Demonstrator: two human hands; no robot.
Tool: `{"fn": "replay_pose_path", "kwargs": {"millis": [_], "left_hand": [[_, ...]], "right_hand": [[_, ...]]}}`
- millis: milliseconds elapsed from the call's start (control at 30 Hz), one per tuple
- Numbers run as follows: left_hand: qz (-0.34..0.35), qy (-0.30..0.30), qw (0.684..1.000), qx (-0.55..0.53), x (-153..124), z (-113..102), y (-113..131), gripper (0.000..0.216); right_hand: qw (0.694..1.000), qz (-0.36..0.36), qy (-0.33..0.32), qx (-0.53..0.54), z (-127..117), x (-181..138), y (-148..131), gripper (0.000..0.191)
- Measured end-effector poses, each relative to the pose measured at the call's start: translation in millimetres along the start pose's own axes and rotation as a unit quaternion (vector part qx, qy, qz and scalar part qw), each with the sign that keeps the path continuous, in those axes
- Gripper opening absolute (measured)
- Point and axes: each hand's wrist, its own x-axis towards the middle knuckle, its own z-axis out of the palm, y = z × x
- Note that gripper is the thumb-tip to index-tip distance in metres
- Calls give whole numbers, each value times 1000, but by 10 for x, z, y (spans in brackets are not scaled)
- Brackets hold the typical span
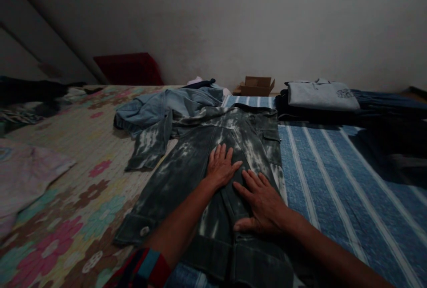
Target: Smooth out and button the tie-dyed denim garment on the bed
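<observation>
One bed (50,154), floral cover on the left, blue striped blanket (333,181) on the right. One bleached denim jacket (187,168), laid flat down the middle, near edge towards the viewer. One light blue denim garment (160,105), crumpled, touching the jacket's far end. One folded clothes stack (320,96), far right. One cardboard box (256,86), far, by the wall. Left hand (220,165) and right hand (262,203), both flat on the jacket, fingers spread, gripping nothing.
</observation>
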Motion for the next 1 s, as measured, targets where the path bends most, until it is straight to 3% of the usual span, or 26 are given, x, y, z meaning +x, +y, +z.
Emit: {"fn": "replay_pose_path", "kwargs": {"millis": [1000], "left_hand": [[-17, 13, 1000, 4, -56, -31, -81, 74]], "right_hand": [[1000, -6, -8, 12, 40, 28, -27, 104]]}}
